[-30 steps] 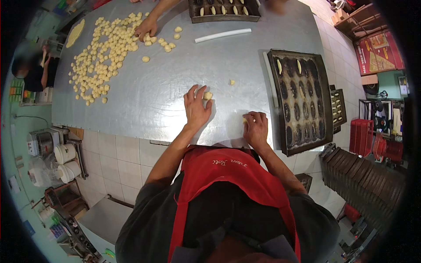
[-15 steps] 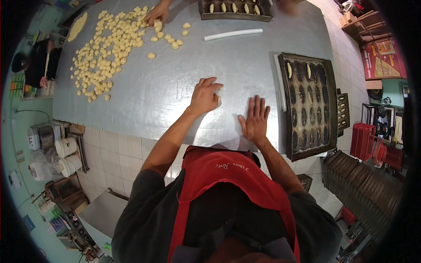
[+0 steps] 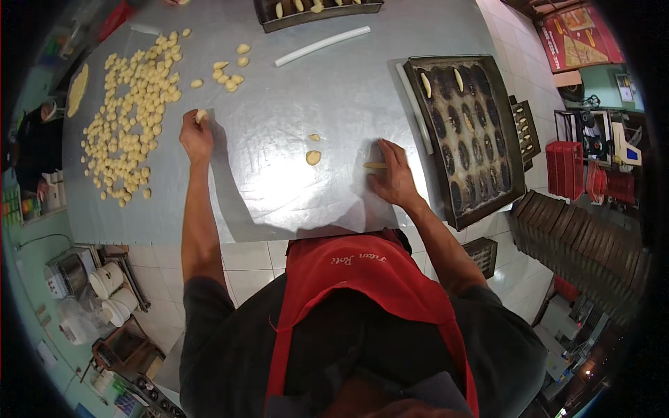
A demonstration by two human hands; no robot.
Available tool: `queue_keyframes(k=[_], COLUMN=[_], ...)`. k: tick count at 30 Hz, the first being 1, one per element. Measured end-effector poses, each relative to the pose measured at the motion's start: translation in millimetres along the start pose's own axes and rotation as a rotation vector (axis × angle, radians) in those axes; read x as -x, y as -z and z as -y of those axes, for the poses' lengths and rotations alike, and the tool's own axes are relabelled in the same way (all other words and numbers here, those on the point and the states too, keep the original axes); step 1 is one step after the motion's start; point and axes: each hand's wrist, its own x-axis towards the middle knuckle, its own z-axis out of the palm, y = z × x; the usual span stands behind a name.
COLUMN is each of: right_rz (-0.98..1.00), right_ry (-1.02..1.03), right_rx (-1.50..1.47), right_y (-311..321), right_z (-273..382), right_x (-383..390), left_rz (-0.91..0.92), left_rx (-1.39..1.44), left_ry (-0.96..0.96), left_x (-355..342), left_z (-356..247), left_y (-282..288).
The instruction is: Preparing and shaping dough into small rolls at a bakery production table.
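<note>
My left hand (image 3: pixel 196 139) is closed on a pale dough piece (image 3: pixel 202 115), beside the scattered heap of small dough balls (image 3: pixel 139 111) on the metal table (image 3: pixel 261 132). My right hand (image 3: pixel 394 174) rests with curved fingers over a short dough strip (image 3: pixel 373 166), whose end sticks out to its left. Two small dough pieces (image 3: pixel 313 157) lie between my hands. Right of my right hand is a dark moulded tray (image 3: pixel 474 139) holding a couple of pale dough sticks (image 3: pixel 458 80).
Another tray (image 3: pixel 317 21) with dough sticks stands at the far edge, near a white tube (image 3: pixel 323 46). A second tube (image 3: pixel 414 108) lies beside the right tray. A flattened dough sheet (image 3: pixel 78 90) is at left. Stacked pans (image 3: pixel 578 244) and red crates (image 3: pixel 564 167) are at right; a co-worker (image 3: pixel 35 160) is at far left.
My left hand has moved left to the dough balls. My right hand, flat half a second ago, has curved over a strip. The co-worker's hand at the heap has withdrawn. The view has shifted.
</note>
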Motion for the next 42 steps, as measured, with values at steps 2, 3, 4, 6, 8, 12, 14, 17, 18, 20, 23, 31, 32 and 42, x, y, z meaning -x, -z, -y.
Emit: queue_keyframes(k=[2, 3, 4, 6, 8, 12, 14, 17, 18, 20, 23, 31, 32, 42], right_rz=[-0.027, -0.019, -0.065, -0.234, -0.293, -0.993, -0.912, -0.137, -0.331, -0.475, -0.435, -0.131, -0.125, -0.175], right_ry=[0.005, -0.032, 0.026, 0.138, -0.174, 0.036, -0.028, -0.485, -0.299, -0.08, 0.033, -0.115, -0.111, 0.185], right_rx=[0.206, 0.178, 0.151, 0.091, -0.069, -0.404, -0.133, 0.526, 0.484, 0.324, 0.34, 0.188, 0.187, 0.075], right_y=[13.2, 16.2, 24.9, 45.7, 89.6, 156.9, 167.4, 158.1, 139.8, 111.7, 48.4, 20.1, 19.5, 5.6], right_z=[-9.5, -16.3, -14.8, -31.7, -27.5, -38.2, -85.4, -165.2, -125.9, -78.1, -62.3, -49.4, -41.7, -19.2], right_x=[7.2, 6.2, -4.8, -34.7, -71.7, -148.5, -156.2, -143.5, -132.4, -105.5, -80.5, -13.6, 2.7, -18.6], left_rz=[-0.021, -0.008, 0.002, -0.021, 0.211, 0.308, 0.292, 0.416, 0.411, 0.378, 0.529, 0.389, 0.382, 0.258], left_rx=[0.394, 0.406, 0.412, 0.438, 0.771, 0.764, 0.779, 0.757, 0.688, 0.691, 0.732, -0.049, -0.035, -0.263], left_ry=[0.137, 0.115, 0.099, 0.068, 0.246, 0.276, 0.218, 0.343, 0.362, 0.434, 0.13, -0.681, -0.627, -0.556], left_x=[28.4, 45.5, 68.2, 112.2, 152.5, 216.8, 225.6, 228.1, 236.1, 241.8, 236.9, 244.2, 242.0, 166.7], left_z=[-52.8, -70.3, -84.2, -114.2, -161.0, -214.6, -240.3, -250.0, -245.5, -269.9, -287.7, -293.0, -304.0, -299.2], left_y=[-7.8, -10.0, -11.6, -27.5, -18.7, -21.8, -31.8, -47.8, -47.2, -54.5, -104.2, -88.0, -68.0, -106.9])
